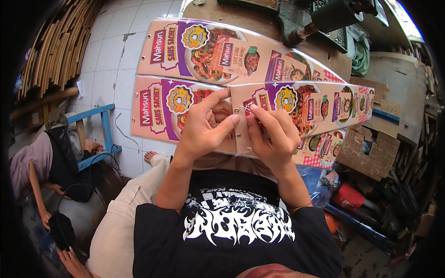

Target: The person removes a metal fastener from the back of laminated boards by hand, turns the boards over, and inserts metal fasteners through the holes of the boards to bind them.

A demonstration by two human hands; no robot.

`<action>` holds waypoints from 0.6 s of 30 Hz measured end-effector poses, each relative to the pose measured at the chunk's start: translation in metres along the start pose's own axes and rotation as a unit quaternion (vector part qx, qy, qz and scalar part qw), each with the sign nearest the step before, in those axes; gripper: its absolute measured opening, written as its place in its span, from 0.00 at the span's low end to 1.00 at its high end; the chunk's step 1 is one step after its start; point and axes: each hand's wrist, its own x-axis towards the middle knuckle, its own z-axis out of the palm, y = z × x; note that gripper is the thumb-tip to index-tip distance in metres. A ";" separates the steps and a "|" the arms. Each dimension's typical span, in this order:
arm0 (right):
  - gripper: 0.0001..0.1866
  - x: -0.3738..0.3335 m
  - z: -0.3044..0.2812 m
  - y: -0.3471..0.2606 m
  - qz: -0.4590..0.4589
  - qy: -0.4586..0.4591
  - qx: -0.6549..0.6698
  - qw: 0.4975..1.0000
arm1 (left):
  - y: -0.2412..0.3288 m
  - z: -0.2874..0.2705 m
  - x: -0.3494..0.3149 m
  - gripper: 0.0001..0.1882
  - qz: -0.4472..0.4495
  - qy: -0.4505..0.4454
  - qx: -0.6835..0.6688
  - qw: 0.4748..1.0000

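Three long printed plastic banners with food pictures lie in front of me. The far banner (162,51) has metal eyelets along its left end. A middle banner (155,118) lies nearer, and a shorter-looking top banner (317,109) overlaps it on the right. My left hand (206,123) is curled at the top banner's left edge, thumb and fingers closing on it beside the eyelets. In a pinch, my right hand (273,134) holds a thin white tie (245,108) near the upper eyelet (236,111). The tie's other end is hidden.
A dark press machine (320,23) stands on the worktable beyond the banners. Bundled wooden slats (60,46) lean at far left above a blue frame (106,125). A co-worker's hand (74,264) shows at lower left. Cut brown boards (371,150) are stacked at right.
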 end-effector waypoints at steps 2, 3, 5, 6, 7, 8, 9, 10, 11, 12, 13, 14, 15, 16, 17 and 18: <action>0.15 0.001 -0.001 -0.001 -0.007 -0.007 -0.014 1.000 | 0.000 -0.002 0.000 0.25 -0.011 -0.002 0.011 1.000; 0.15 0.001 -0.001 0.000 -0.007 -0.008 -0.014 1.000 | 0.000 -0.002 -0.001 0.25 -0.011 -0.002 0.011 1.000; 0.16 0.002 -0.001 0.003 -0.058 -0.004 -0.025 0.998 | -0.002 -0.001 -0.001 0.25 -0.013 0.009 0.015 1.000; 0.16 0.000 0.000 0.004 -0.057 -0.005 -0.025 0.998 | -0.002 -0.001 -0.001 0.25 -0.013 0.009 0.015 1.000; 0.17 -0.003 0.002 0.006 -0.066 -0.004 -0.022 0.998 | -0.002 0.000 -0.001 0.25 -0.014 0.010 0.014 1.000; 0.18 -0.005 0.004 0.007 -0.076 -0.003 -0.019 0.997 | -0.002 0.000 -0.001 0.25 -0.014 0.011 0.014 1.000; 0.18 -0.005 0.005 0.007 -0.076 -0.003 -0.020 0.997 | -0.002 0.000 -0.001 0.25 -0.014 0.011 0.013 1.000; 0.18 -0.006 0.005 0.008 -0.089 -0.006 -0.026 0.996 | -0.002 0.000 0.000 0.25 -0.012 0.010 0.019 1.000; 0.18 -0.005 0.007 0.007 -0.102 -0.009 -0.030 0.994 | -0.003 -0.001 -0.001 0.25 -0.009 0.010 0.026 1.000; 0.18 -0.005 0.007 0.006 -0.102 -0.009 -0.029 0.994 | -0.003 -0.001 -0.001 0.25 -0.009 0.010 0.026 1.000; 0.17 -0.003 0.007 0.004 -0.107 -0.017 -0.033 0.994 | -0.004 0.000 -0.001 0.25 -0.003 0.011 0.026 1.000; 0.16 -0.002 0.007 0.003 -0.111 -0.025 -0.037 0.993 | -0.005 0.000 -0.001 0.24 0.002 0.011 0.026 1.000; 0.16 -0.001 0.007 0.003 -0.112 -0.025 -0.037 0.993 | -0.006 -0.001 -0.001 0.24 0.003 0.012 0.027 1.000; 0.16 0.000 0.007 0.002 -0.113 -0.035 -0.041 0.992 | -0.007 -0.001 -0.002 0.24 0.006 0.010 0.040 0.999; 0.15 0.001 0.006 0.002 -0.115 -0.045 -0.046 0.991 | -0.007 -0.001 -0.001 0.24 0.010 0.007 0.052 0.999; 0.15 0.002 0.005 0.001 -0.116 -0.044 -0.046 0.991 | -0.007 -0.001 -0.001 0.24 0.010 0.007 0.053 0.999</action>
